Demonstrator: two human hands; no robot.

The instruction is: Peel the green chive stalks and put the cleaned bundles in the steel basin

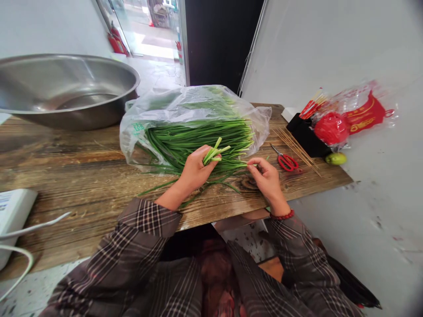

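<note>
A large heap of garlic chives (205,136) lies in a clear plastic bag (132,132), green leaves to the left and pale stem ends to the right. My left hand (194,169) is closed round a small bunch of chives (216,152), whose cut pale ends stick out past the thumb. Beside the heap's right end, my right hand (266,176) pinches the pale tip of a chive stem (243,163) between thumb and fingers. Loose chive leaves (228,181) lie on the wood below my left hand.
The wooden table (76,176) carries a big steel basin (99,110) at back left and a white device (16,211) with cables at left. Red-handled scissors (287,162), thin wooden skewers (297,152), a black box (309,138) with red packets and a yellow-green fruit (336,158) lie at right.
</note>
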